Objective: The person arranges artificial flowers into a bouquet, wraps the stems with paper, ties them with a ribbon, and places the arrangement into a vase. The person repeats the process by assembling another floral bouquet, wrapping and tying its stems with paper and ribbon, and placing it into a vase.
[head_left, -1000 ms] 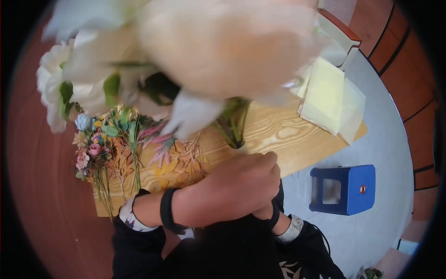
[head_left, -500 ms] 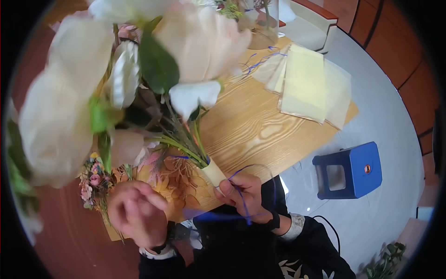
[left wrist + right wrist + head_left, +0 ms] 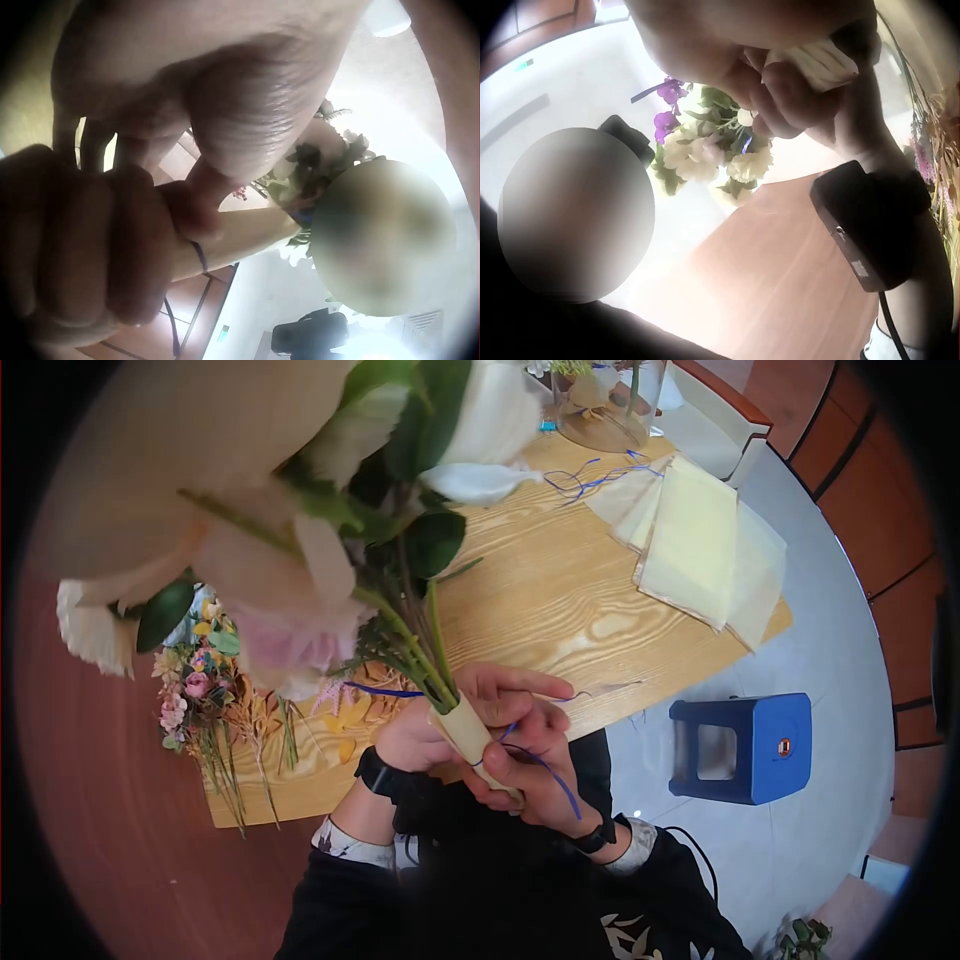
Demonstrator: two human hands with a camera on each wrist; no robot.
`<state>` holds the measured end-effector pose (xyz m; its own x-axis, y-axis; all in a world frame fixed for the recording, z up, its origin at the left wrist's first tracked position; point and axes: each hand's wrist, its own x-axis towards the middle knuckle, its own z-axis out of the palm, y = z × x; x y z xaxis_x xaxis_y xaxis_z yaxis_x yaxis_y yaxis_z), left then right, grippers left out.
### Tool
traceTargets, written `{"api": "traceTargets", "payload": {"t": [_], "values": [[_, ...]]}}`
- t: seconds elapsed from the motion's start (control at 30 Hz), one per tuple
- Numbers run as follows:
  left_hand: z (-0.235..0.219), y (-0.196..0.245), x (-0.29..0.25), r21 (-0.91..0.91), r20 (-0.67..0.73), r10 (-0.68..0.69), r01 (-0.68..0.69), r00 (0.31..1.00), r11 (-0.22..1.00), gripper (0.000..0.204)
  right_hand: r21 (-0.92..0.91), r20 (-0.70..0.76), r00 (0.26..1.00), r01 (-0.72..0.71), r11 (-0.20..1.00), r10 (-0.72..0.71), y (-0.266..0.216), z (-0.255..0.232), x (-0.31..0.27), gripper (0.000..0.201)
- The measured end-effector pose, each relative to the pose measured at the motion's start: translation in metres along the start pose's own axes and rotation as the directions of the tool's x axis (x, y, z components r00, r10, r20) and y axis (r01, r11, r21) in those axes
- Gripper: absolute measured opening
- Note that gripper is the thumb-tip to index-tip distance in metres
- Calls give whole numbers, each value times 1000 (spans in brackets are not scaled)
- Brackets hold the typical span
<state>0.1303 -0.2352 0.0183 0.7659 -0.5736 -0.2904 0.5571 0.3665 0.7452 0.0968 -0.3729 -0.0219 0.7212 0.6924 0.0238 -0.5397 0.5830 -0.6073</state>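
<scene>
The bouquet's stems pass into a cream wrap (image 3: 463, 732); large pale flowers (image 3: 230, 460) and green leaves (image 3: 436, 543) spread up and left. My right hand (image 3: 540, 780) grips the wrap's lower part, thumb along its front. Behind the upper wrap, my left hand (image 3: 410, 736) reaches across, index finger stretched right and other fingers bent. In the left wrist view, the left thumb (image 3: 201, 214) touches the wrap (image 3: 251, 231) beside the curled right fingers (image 3: 139, 244). A thin blue cord (image 3: 553, 773) circles the wrap and hangs over the right hand.
Smaller artificial flowers (image 3: 197, 685) and stems lie at the wooden table's (image 3: 530, 590) left. Cream sheets (image 3: 690, 545) and more blue cord (image 3: 590, 485) lie at the right, near a clear vase (image 3: 610, 415). A blue stool (image 3: 745, 750) stands on the floor.
My left hand crossed over the wrap, then moved off left; now it is back behind the wrap. The bouquet swung left, and its stems stand slightly steeper than half a second ago.
</scene>
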Motion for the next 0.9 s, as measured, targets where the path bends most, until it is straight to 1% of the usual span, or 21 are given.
{"api": "traceTargets", "payload": {"t": [0.03, 0.07, 0.1, 0.13, 0.17, 0.2, 0.23, 0.27, 0.3, 0.33, 0.4, 0.43, 0.47, 0.5, 0.53, 0.6, 0.67, 0.73, 0.8, 0.87, 0.9], "values": [[0, -2, -1, -2, 2, 0, 0, 1000, 1000, 40, -55, 12, 1000, 4, 999, -3, 0, -1, 0, 25], [0, -6, -3, -98, -104, 56, -66, 993, 993, 38, -108, 25, 1000, 9, 994, -7, 0, -1, -1, 26], [-2, -8, -5, -185, -213, 100, -140, 972, 973, 36, -108, 23, 1000, 10, 994, -8, -4, 1, -1, 26], [-7, -8, -6, -185, -212, 99, -139, 972, 973, 36, -137, -53, 999, -5, 991, -2, -11, 5, -2, 27], [-13, -9, -8, -308, -203, 137, -195, 970, 931, 34, -163, -129, 992, -23, 986, 2, -15, 7, -2, 28], [-16, -9, -9, -425, -200, 175, -246, 964, 871, 33, -163, -128, 992, -24, 986, 3, -15, 6, -2, 28], [-15, -9, -11, -426, -204, 174, -247, 963, 870, 33, -174, -122, 992, 20, 985, -42, -15, 5, -1, 30], [-9, -8, -16, -502, -272, 159, -281, 949, 818, 33, -184, -114, 990, 63, 981, -85, -14, 4, 0, 31], [-6, -8, -19, -571, -338, 137, -319, 931, 757, 35, -183, -114, 990, 59, 981, -81, -12, 3, 0, 31], [-6, -12, -22, -572, -342, 137, -322, 930, 754, 35, -170, -115, 988, 79, 982, -99, -9, 2, 1, 31], [-4, -19, -26, -588, -549, 41, -421, 835, 691, 16, -156, -114, 987, 97, 983, -116, -3, 1, 2, 31], [-4, -19, -28, -589, -550, 41, -422, 834, 690, 16, -276, -169, 967, 139, 951, -191, 2, 3, 1, 30], [-3, -20, -32, -567, -455, 213, -466, 865, 679, 10, -394, -215, 939, 168, 904, -268, 5, 4, 1, 29], [-2, -19, -34, -551, -344, 376, -509, 860, 661, 4, -393, -217, 940, 165, 905, -265, 6, 4, 1, 29], [0, -17, -36, -552, -346, 376, -510, 860, 659, 4, -379, -224, 936, 172, 909, -270, 7, 4, 2, 28], [4, -15, -39, -497, -377, 355, -510, 856, 702, 3, -362, -231, 935, 174, 916, -269, 12, 4, 2, 28], [1, -18, -41, -502, -359, 348, -494, 866, 710, 6, -395, -234, 896, 267, 879, -377, 16, 5, 4, 29], [1, -20, -43, -509, -341, 339, -476, 877, 717, 10, -420, -231, 890, 274, 865, -393, 17, 4, 4, 29], [4, -20, -46, -566, -384, 278, -462, 881, 683, 14, -445, -234, 882, 276, 852, -408, 16, 4, 4, 30], [5, -23, -49, -559, -366, 286, -455, 886, 693, 14, -437, -288, 854, 286, 853, -433, 13, 5, 4, 30], [5, -23, -49, -549, -346, 297, -449, 890, 705, 14, -437, -290, 853, 286, 853, -435, 15, 3, 4, 30]]}}
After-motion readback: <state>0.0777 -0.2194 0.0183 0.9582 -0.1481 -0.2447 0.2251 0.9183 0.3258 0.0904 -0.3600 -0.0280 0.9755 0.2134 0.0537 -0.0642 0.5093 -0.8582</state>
